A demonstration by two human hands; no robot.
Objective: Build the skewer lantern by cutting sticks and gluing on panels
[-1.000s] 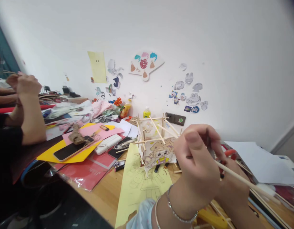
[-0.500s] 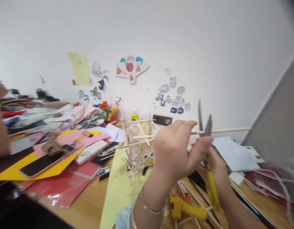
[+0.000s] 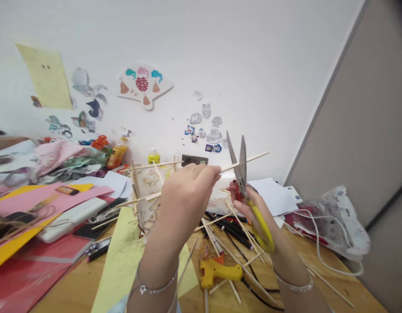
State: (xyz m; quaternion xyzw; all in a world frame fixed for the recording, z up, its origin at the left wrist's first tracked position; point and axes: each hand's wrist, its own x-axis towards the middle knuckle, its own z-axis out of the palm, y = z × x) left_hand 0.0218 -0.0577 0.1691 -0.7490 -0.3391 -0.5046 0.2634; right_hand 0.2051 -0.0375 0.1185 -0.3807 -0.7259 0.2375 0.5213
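My left hand (image 3: 189, 195) pinches a thin wooden stick (image 3: 258, 156), which sticks out to the right above the table. In my right hand (image 3: 253, 203) are yellow-handled scissors (image 3: 260, 230), blades up and apart. The stick passes at the blades; I cannot tell whether they touch it. Behind my left hand stands a frame of sticks (image 3: 147, 166) with drawn paper panels, partly hidden by that hand and forearm. A yellow glue gun (image 3: 220, 270) lies below my hands among several loose sticks (image 3: 235, 292).
Yellow paper (image 3: 114, 261) lies under the frame. Pens (image 3: 236, 232) and a black cord (image 3: 262, 300) are at the middle. On the right are white paper (image 3: 269, 195), a white cable (image 3: 318, 243) and a plastic bag (image 3: 334, 221). Coloured paper and a white power strip (image 3: 73, 219) crowd the left.
The view has swung to the right. My right hand has shifted on the scissors, its fingers looser now. The stick is still in my left hand and tilts up more to the right.
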